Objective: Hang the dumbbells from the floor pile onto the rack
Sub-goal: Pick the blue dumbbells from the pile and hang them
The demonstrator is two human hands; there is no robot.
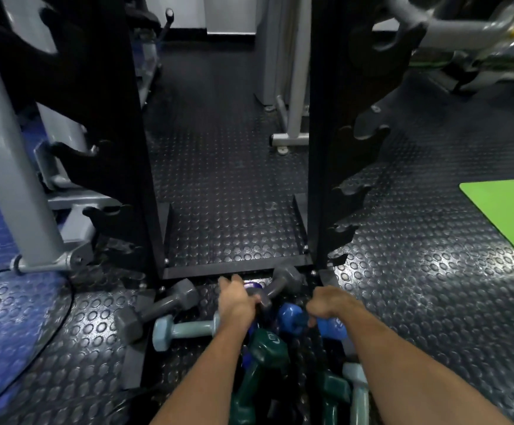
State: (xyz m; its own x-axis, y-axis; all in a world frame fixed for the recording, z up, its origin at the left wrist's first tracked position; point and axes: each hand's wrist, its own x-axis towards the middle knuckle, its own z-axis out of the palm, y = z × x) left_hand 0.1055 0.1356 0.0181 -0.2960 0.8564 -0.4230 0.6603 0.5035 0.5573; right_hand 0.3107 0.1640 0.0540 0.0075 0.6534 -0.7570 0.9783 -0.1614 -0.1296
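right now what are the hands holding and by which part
The left hand grips a grey dumbbell by its handle. The right hand grips a blue dumbbell by its handle, between the two heads.

Green mat [508, 216], grey machine frame [7, 154]

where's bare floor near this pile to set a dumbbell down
Bare studded floor lies between the rack uprights, behind the base bar. More lies right of the pile, toward the green mat. It is crowded around both hands, where dumbbells overlap.
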